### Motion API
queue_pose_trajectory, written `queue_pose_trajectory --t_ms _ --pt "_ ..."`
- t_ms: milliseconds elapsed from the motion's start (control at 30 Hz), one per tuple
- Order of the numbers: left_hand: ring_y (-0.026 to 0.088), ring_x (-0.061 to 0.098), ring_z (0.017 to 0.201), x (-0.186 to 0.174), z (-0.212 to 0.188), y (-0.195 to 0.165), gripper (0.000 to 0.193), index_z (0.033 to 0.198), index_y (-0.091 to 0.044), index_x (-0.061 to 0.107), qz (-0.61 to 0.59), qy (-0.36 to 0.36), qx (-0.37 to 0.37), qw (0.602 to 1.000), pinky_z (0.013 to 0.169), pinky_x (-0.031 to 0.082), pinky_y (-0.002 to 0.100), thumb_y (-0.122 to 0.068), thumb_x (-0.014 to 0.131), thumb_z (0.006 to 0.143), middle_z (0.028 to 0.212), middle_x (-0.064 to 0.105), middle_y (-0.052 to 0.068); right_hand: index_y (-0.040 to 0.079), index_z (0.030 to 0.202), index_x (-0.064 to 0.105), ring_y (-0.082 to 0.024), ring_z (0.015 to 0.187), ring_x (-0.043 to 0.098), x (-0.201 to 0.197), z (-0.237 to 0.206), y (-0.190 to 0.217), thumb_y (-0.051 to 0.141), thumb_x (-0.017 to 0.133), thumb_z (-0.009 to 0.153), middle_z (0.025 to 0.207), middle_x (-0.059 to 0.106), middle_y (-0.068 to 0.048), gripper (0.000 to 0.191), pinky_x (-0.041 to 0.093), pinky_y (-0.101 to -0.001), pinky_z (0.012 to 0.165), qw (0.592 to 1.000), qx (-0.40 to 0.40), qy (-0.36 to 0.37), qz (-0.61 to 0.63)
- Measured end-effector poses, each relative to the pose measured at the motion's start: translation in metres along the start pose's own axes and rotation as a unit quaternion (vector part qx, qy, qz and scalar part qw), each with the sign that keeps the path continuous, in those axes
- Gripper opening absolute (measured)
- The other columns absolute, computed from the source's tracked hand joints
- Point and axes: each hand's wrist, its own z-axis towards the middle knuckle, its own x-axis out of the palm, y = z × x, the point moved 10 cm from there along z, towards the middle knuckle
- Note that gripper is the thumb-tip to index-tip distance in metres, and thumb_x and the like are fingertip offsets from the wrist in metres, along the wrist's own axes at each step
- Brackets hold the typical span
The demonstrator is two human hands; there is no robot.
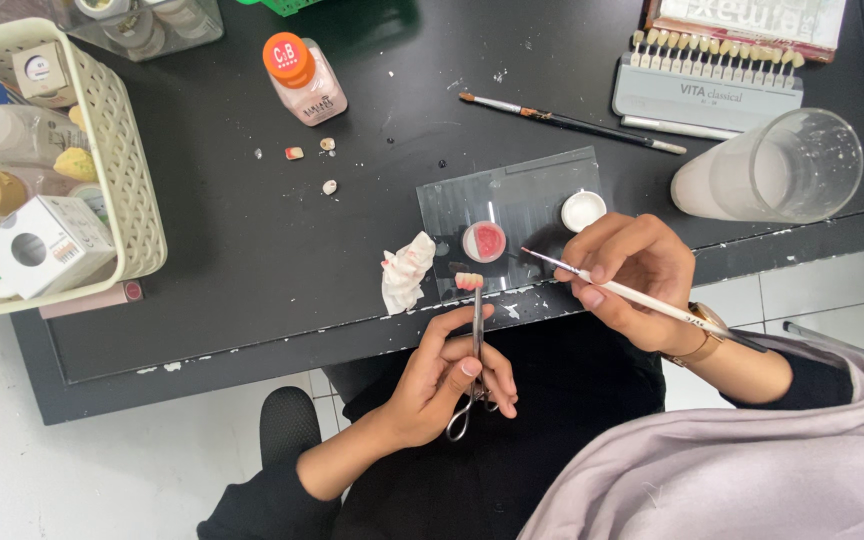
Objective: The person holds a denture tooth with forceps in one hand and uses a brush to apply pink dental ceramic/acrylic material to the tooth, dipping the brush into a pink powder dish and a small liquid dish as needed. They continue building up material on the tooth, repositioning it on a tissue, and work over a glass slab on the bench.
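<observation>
The left hand (447, 385) is closed around a metal clamp (474, 365), whose tip is clamped on a small row of teeth (468, 281) held just over the table's front edge. The right hand (627, 270) pinches a thin white brush (642, 295), its fine tip pointing left toward the teeth but not yet touching them. The step in hand looks like layering paste onto the teeth: the brush seems to hover between pickup and application. The next move calls for a steady left hand and a light, exact touch of the brush tip, since the piece is tiny and held only at the clamp's end.

On the glass slab (512, 215) sit a small round dish of pink paste (484, 241) and a white dish (583, 210) whose contents I cannot tell. A crumpled tissue (407, 270) lies just beside the slab. A clear glass (777, 165) at the right holds a cloudy liquid. The basket (117, 150) at left is packed with jars and small boxes. A pink-filled bottle (304, 78) with an orange cap stands upright on the table (232, 260), near a few loose teeth (328, 187)
</observation>
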Motion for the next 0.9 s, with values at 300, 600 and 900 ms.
queue_pose_trajectory --t_ms 300,600,900 --pt "0.03 0.075 0.098 0.01 -0.001 -0.008 0.048 0.16 -0.008 0.017 -0.03 0.041 0.023 0.998 0.091 0.062 0.039 -0.022 0.037 0.119 0.111 0.066 0.021 0.008 0.109 0.052 -0.002 0.074 0.063 -0.007 -0.005 -0.011 0.0 0.066 0.099 0.109 0.069 -0.016 0.018 0.055 -0.0159 0.059 0.998 0.049 -0.044 -0.007" --pt "0.03 0.075 0.097 0.018 -0.005 -0.013 0.046 0.159 -0.007 0.016 -0.016 0.059 0.037 0.997 0.091 0.063 0.039 -0.022 0.036 0.12 0.111 0.066 0.021 0.007 0.11 0.052 -0.009 0.083 0.066 -0.006 -0.007 -0.012 -0.003 0.068 0.099 0.11 0.071 -0.017 0.022 0.055 -0.0208 0.066 0.995 0.058 -0.061 -0.052" --pt "0.028 0.075 0.094 0.003 -0.005 -0.014 0.046 0.158 -0.008 0.016 0.056 0.007 0.06 0.997 0.082 0.06 0.034 -0.022 0.036 0.119 0.11 0.066 0.019 0.001 0.113 0.06 -0.009 0.068 0.067 -0.01 -0.014 -0.014 0.021 0.064 0.107 0.106 0.074 -0.02 0.021 0.056 -0.0207 0.056 0.993 0.037 -0.102 -0.052"
